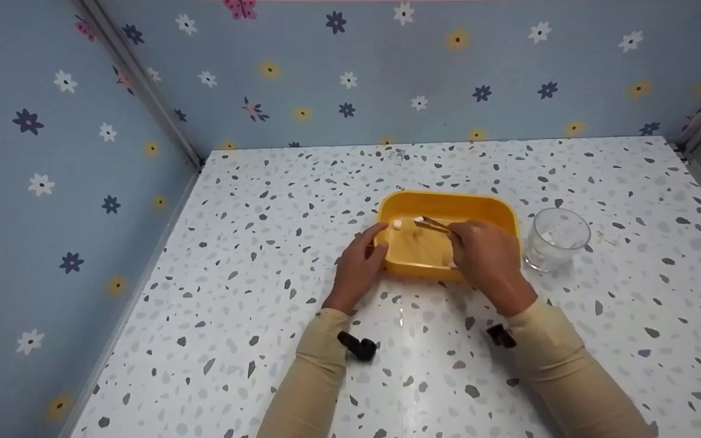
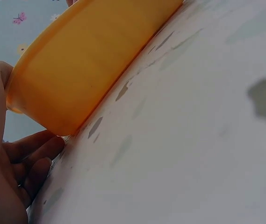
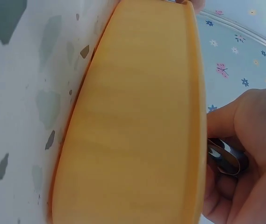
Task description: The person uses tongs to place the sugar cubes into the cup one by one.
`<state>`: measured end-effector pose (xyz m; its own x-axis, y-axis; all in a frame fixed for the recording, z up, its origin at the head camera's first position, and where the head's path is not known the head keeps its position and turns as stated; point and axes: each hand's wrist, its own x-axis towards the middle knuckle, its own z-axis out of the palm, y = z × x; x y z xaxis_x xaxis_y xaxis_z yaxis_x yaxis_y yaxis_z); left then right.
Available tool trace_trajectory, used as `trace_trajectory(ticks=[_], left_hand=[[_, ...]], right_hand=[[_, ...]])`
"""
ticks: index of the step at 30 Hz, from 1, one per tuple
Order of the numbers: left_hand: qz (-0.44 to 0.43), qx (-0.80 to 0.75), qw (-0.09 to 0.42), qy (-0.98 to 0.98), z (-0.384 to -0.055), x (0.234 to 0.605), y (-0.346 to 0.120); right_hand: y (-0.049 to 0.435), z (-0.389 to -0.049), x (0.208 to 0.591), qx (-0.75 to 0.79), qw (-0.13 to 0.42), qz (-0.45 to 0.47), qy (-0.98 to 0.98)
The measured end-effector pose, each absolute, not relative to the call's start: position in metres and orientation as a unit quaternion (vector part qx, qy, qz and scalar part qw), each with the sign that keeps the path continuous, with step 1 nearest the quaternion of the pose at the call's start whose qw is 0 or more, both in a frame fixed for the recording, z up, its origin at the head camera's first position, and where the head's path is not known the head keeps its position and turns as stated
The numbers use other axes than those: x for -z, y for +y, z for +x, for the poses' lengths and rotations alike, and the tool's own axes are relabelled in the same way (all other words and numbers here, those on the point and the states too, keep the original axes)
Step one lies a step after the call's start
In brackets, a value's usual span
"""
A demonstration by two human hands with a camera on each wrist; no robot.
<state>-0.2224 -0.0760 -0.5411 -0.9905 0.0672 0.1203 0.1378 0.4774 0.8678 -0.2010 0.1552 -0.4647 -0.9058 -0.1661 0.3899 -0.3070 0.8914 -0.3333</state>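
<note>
A yellow plastic tub [image 1: 448, 201] stands on the table, holding small white cubes, one white cube [image 1: 397, 224] near its left end. My left hand [image 1: 359, 267] grips the tub at its left end, with digits at the rim; in the left wrist view other fingers [image 2: 39, 154] lie by its lower corner. Over the tub, my right hand [image 1: 487, 258] holds metal tongs [image 1: 434, 224] with a white piece at their tips. The bent end of the tongs [image 3: 226, 158] shows inside the palm in the right wrist view. Part of the tub's inside is hidden by this hand.
Just right of the tub stands a clear drinking glass [image 1: 560, 234] with whitish pieces low inside. The speckled white table [image 1: 265, 243] meets flower-patterned panels [image 1: 375, 55] at the back and left. Each wrist carries a small black camera.
</note>
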Motion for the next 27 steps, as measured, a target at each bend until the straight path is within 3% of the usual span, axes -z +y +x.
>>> trace_trajectory(ticks=[11,27], left_hand=[[-0.051,0.511,0.027,-0.858,-0.223,0.544,-0.077],[-0.049,0.512,0.022,-0.857,-0.223,0.542,-0.076]], right_hand=[[0.165,-0.189,0.451,-0.19,0.217,0.125,-0.949],[0.189,-0.179,0.425,-0.239,0.227,0.102,-0.938]])
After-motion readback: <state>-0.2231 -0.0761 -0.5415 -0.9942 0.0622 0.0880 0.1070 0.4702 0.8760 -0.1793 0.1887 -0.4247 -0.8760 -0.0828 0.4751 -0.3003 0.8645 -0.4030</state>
